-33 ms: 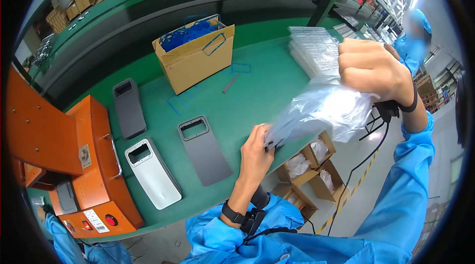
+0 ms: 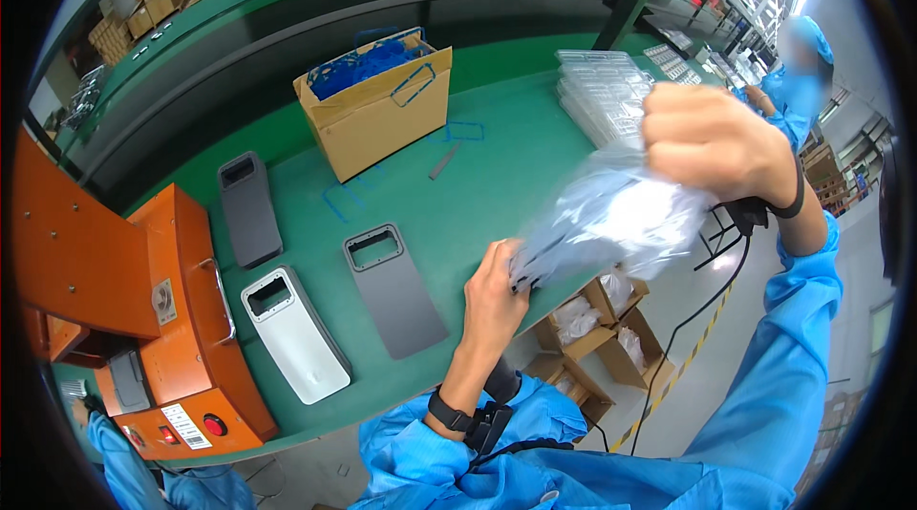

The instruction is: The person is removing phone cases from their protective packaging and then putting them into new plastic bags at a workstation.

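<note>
The clear plastic bag (image 2: pixel 626 214) slanted above the near edge of the green table (image 2: pixel 497 190), gripped at both ends, apparently to control its loose film. The right hand (image 2: pixel 718 142) was clenched around the upper end, its forearm raised; the left hand (image 2: pixel 494 292) was curled around the lower end, beside the gray housing (image 2: pixel 399 295), which lay apart from the white housing (image 2: pixel 301 343), probably to avoid rubbing

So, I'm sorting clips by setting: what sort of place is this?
Probably a factory assembly or packing floor: a long green-topped workbench bears three elongated, round-cornered casings with rectangular cut-outs, two dark grey and one white, beside a boxy orange machine with a round red button.
</note>
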Available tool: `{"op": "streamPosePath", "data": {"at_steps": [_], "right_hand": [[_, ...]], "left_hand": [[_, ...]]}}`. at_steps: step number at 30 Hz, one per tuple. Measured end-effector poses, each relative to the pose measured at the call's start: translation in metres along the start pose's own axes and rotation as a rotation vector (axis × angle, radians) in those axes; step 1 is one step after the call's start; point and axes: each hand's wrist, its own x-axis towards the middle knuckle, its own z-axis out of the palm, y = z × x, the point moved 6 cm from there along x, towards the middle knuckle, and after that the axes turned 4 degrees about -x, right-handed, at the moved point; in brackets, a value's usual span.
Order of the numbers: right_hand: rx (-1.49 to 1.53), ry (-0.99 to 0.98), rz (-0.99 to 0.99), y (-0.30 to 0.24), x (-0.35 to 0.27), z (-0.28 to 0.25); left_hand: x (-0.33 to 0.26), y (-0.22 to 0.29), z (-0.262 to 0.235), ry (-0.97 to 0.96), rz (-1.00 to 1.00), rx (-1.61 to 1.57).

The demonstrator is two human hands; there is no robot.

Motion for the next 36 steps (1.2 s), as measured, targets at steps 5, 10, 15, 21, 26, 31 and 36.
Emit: {"op": "streamPosePath", "data": {"at_steps": [5,10,15,21,26,31,36], "right_hand": [[0.031,0.064,0.034,0.006,-0.005,0.014],[-0.008,0.086,0.127,0.015,-0.016,-0.001],[-0.101,0.159,0.141,0.021,-0.025,-0.024],[-0.17,0.168,0.173,0.026,-0.033,-0.026],[-0.258,0.223,0.212,0.038,-0.046,-0.034],[-0.483,0.399,0.3,0.052,-0.108,-0.072],[-0.501,0.415,0.514,0.076,-0.133,-0.071]], "left_hand": [[-0.003,-0.005,0.001,-0.029,-0.046,0.003],[-0.002,-0.006,0.0,0.003,-0.058,-0.03],[-0.002,-0.007,-0.001,0.007,-0.089,-0.059],[-0.006,-0.006,0.0,-0.04,-0.106,0.031],[-0.002,-0.012,0.002,-0.029,-0.089,0.003],[0.001,-0.001,0.0,-0.001,-0.083,-0.028],[-0.002,-0.004,0.0,0.015,-0.082,0.018]]}}
